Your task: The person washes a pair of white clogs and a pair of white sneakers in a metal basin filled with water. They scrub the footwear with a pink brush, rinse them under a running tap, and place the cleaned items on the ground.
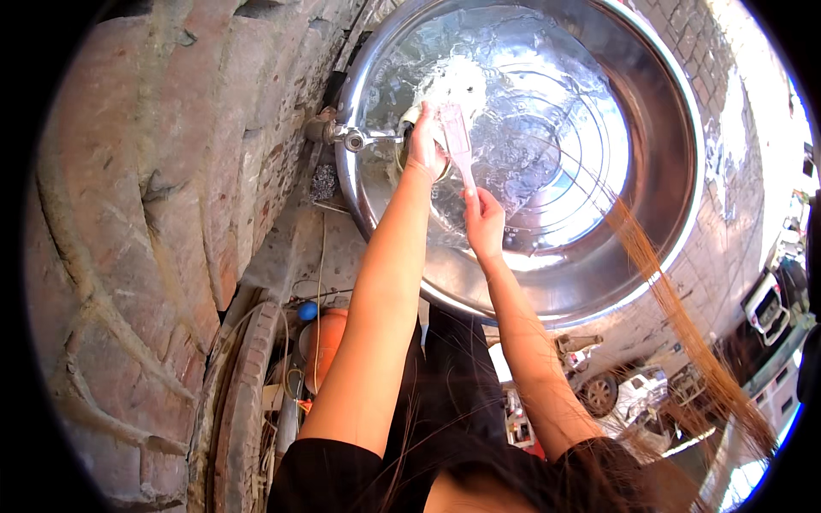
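My right hand (485, 221) grips the handle of a pale pink plastic brush or spatula-like utensil (457, 131) whose slotted-looking head points up and away. Beside that head, my left hand (426, 144) is on a whitish item (410, 115) under the metal tap (355, 140); the item's shape is partly hidden by the hand and bright splashing. Both hands are over a large round stainless steel basin (696, 154) with rippling water (513, 147) in it.
A rough brick wall (160, 192) rises close on the left. Below it are a tyre (247, 397), an orange container (327, 340) and a blue ball (308, 311). Brick paving (718, 211) lies at right, with vehicles beyond. Long hair (667, 295) hangs across the basin's right side.
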`<action>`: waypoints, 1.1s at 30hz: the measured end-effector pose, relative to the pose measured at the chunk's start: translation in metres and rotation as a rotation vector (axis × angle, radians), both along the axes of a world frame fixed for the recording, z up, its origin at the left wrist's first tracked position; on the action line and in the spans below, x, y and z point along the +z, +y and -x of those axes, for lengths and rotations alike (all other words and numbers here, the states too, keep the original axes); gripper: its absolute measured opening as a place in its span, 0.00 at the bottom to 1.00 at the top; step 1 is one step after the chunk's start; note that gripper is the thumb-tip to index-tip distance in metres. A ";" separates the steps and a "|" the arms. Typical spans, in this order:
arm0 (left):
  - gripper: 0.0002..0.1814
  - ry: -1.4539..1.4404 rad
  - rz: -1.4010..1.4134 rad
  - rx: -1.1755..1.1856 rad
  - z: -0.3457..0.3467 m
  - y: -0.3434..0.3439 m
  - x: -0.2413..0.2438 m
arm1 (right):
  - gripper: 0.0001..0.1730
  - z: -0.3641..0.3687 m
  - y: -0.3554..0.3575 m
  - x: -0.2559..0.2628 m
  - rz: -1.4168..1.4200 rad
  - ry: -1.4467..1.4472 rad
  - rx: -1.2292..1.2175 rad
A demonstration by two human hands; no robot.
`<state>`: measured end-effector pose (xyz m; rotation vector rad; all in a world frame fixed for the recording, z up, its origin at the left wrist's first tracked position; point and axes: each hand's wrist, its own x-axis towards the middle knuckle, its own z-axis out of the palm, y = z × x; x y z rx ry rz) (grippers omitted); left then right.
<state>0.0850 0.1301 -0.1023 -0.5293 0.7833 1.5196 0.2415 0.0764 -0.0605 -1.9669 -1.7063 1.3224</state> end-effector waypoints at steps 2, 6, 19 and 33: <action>0.36 0.068 0.040 -0.037 0.000 -0.001 0.003 | 0.17 0.001 0.015 -0.007 -0.038 -0.005 0.022; 0.43 0.171 0.023 -0.081 -0.008 0.010 0.008 | 0.16 0.031 0.090 0.019 -0.100 0.050 -0.009; 0.26 0.096 -0.105 -0.149 -0.021 -0.024 -0.008 | 0.24 -0.024 0.212 0.037 0.063 -0.138 0.575; 0.23 0.066 -0.065 -0.207 -0.005 -0.030 0.008 | 0.27 0.053 0.319 0.077 0.205 -0.537 1.268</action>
